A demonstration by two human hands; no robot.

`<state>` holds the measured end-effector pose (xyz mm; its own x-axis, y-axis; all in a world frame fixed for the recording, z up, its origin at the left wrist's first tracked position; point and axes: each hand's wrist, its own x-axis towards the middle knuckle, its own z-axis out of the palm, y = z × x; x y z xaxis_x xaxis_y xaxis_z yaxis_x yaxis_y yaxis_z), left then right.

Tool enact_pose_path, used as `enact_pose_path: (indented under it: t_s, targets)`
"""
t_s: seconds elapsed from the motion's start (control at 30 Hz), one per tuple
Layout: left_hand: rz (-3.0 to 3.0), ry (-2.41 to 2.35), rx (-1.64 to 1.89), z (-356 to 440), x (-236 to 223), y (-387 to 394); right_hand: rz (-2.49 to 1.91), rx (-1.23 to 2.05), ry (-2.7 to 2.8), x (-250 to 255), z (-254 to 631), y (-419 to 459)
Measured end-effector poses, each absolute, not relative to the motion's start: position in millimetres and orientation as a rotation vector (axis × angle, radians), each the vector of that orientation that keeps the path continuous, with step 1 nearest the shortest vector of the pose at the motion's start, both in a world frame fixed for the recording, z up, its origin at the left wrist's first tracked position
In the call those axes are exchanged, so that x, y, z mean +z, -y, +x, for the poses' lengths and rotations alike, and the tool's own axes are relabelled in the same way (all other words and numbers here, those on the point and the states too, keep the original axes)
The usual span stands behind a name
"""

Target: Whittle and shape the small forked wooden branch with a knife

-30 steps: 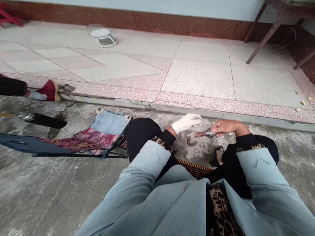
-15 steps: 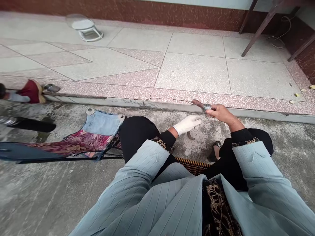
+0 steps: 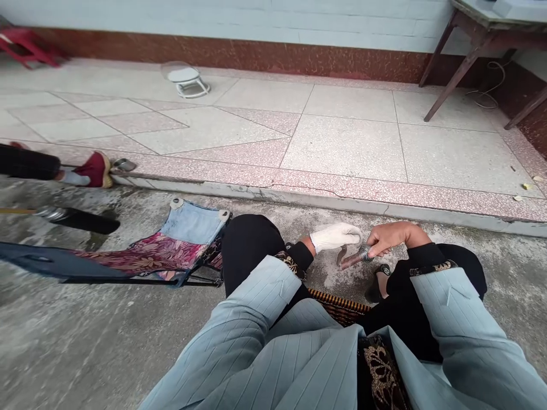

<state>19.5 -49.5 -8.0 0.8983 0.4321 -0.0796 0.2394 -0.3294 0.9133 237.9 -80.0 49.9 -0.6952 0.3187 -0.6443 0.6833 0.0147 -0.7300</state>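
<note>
My left hand [image 3: 337,236] wears a white knit glove, its fingers curled closed. Just below them shows a thin curved brown piece [image 3: 342,255]; the glove hides the part inside the grip. My bare right hand [image 3: 388,238] is shut around a short, rusty brown bar [image 3: 352,260] bound with coils of silvery wire [image 3: 363,252]. The bar's free end points down and left, close below the gloved fingers. I cannot tell whether the bar and the curved piece touch.
A raised tiled step [image 3: 342,151] runs across in front. On my left stands a low folding chair [image 3: 192,222] with patched cloth, and beyond it another person's foot in a red shoe [image 3: 96,169]. A small white stool [image 3: 188,80] and a wooden table [image 3: 455,82] stand farther back.
My right hand has swung the wire-bound bar from above the step's edge down beside the gloved left hand. The bar now slants downward. The camera view has tilted up a little and turned left.
</note>
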Motion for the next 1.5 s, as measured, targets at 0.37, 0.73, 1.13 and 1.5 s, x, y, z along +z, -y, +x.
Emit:
enact_pose_path:
  t_s: [0.37, 0.73, 1.13, 1.5]
  targets:
    - [1.851, -0.644, 0.061, 27, -30, 90, 2.498, -1.427, -2.221, 48, 260, 74]
    - [1.232, -0.474, 0.503, 39, 15, 78, 3.014, -1.31, -2.243, 36, 282, 57]
    - [1.578, -0.536, 0.186, 41, -11, 60, 2.796, -1.091, -2.296, 27, 254, 51]
    - [1.619, -0.598, 0.256, 8, -1, 51, 1.307, -1.743, -1.842, 34, 250, 75]
